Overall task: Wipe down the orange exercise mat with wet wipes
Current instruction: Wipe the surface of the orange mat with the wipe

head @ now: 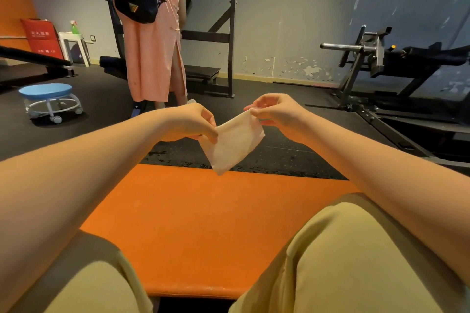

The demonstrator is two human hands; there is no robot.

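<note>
The orange exercise mat (203,223) lies on the dark floor right in front of me, between my two knees in beige trousers. A white wet wipe (234,142), folded into a small rectangle, hangs in the air above the mat's far edge. My left hand (193,122) pinches its left corner. My right hand (274,112) pinches its upper right corner. The wipe is stretched between the two hands and does not touch the mat.
A person in a long pink dress (152,40) with a black bag stands ahead by a black rack (229,33). A blue wheeled stool (48,99) stands at the left. A black weight machine (381,58) fills the right. A white stool with a spray bottle (74,28) stands by the far wall.
</note>
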